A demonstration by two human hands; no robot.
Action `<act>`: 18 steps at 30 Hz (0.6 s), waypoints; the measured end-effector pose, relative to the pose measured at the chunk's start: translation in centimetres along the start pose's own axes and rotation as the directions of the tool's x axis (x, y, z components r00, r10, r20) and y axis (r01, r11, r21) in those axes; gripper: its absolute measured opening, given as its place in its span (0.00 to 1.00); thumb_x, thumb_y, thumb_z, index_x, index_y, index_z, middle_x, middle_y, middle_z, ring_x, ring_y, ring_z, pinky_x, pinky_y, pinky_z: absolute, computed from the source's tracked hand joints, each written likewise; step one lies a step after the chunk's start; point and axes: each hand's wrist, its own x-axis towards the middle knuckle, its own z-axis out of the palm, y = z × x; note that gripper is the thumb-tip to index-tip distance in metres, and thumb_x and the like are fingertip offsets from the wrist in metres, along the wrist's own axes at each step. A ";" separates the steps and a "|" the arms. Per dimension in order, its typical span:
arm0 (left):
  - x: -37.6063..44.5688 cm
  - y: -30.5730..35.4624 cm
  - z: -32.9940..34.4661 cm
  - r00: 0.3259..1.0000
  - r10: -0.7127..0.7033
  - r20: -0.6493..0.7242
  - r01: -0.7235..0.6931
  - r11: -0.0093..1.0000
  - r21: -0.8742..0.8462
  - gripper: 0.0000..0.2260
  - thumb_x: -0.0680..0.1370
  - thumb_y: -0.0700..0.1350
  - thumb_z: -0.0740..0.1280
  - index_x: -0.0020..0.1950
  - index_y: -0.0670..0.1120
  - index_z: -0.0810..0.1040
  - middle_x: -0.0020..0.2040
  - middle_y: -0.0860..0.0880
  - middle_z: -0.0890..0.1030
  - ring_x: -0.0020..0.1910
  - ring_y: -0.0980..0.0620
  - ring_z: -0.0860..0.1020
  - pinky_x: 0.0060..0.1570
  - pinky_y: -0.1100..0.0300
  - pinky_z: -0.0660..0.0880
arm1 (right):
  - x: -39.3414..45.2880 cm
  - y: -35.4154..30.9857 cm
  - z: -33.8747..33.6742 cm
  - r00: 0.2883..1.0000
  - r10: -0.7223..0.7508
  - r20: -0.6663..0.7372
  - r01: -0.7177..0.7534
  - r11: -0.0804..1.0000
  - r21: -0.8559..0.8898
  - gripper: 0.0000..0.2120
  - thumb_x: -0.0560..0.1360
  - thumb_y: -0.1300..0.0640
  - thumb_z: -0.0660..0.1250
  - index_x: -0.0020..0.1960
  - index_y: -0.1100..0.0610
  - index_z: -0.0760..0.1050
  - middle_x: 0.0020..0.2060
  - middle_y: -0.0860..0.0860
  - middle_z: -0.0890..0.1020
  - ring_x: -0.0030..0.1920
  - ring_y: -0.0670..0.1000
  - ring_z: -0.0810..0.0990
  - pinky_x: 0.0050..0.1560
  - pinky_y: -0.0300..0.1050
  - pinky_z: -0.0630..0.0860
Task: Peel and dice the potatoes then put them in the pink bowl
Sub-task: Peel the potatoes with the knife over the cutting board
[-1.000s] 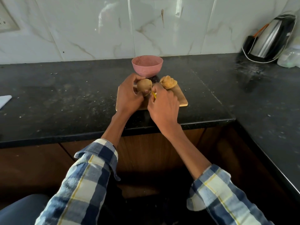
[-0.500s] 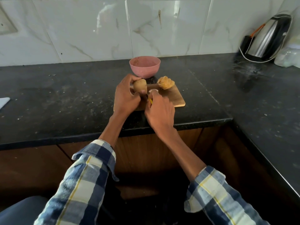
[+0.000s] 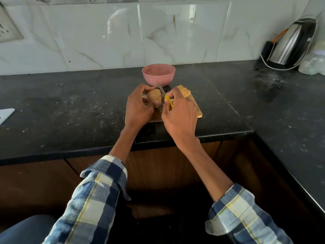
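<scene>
My left hand point(image 3: 139, 107) grips a brown unpeeled potato point(image 3: 153, 96) above the wooden cutting board point(image 3: 197, 110). A yellow-handled knife point(image 3: 166, 99) is held in my right hand point(image 3: 179, 113), its grey blade pointing up and away beside the potato's right side. Behind my right hand, a second potato point(image 3: 184, 91) lies on the board, partly hidden. The pink bowl point(image 3: 158, 74) stands just behind the board and looks to hold nothing.
The black counter point(image 3: 70, 110) runs left and wraps round to the right. A steel kettle point(image 3: 292, 43) with a cord leans in the back right corner beside a pale bag point(image 3: 314, 64). A white object point(image 3: 5, 115) lies at the far left edge.
The knife blade has come up into view beside the potato. Both hands stay over the board, and the camera has tilted slightly.
</scene>
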 end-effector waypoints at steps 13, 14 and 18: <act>0.4 -0.3 0.2 0.999 -0.044 -0.027 0.044 0.999 0.001 0.17 0.73 0.40 0.78 0.57 0.54 0.80 0.53 0.59 0.82 0.50 0.60 0.81 0.49 0.58 0.82 | 1.9 -0.9 0.7 0.992 0.021 0.126 -0.015 0.999 -0.048 0.05 0.80 0.54 0.68 0.56 0.51 0.76 0.45 0.49 0.82 0.47 0.51 0.81 0.42 0.45 0.69; 0.4 -0.2 0.2 0.998 -0.048 -0.028 0.048 0.999 0.002 0.17 0.73 0.40 0.77 0.57 0.53 0.80 0.53 0.59 0.82 0.50 0.60 0.81 0.49 0.60 0.81 | 1.6 -0.7 0.5 0.992 0.013 0.128 -0.006 0.998 -0.059 0.05 0.80 0.54 0.68 0.55 0.51 0.76 0.44 0.49 0.82 0.47 0.51 0.81 0.42 0.45 0.69; 0.3 -0.2 0.1 1.000 -0.007 -0.014 0.007 1.000 0.015 0.16 0.73 0.40 0.77 0.58 0.53 0.79 0.53 0.60 0.81 0.52 0.61 0.80 0.48 0.66 0.79 | 0.9 -0.4 0.2 0.994 -0.018 0.109 0.024 0.998 -0.061 0.04 0.80 0.55 0.69 0.54 0.51 0.77 0.43 0.48 0.82 0.44 0.51 0.81 0.40 0.45 0.71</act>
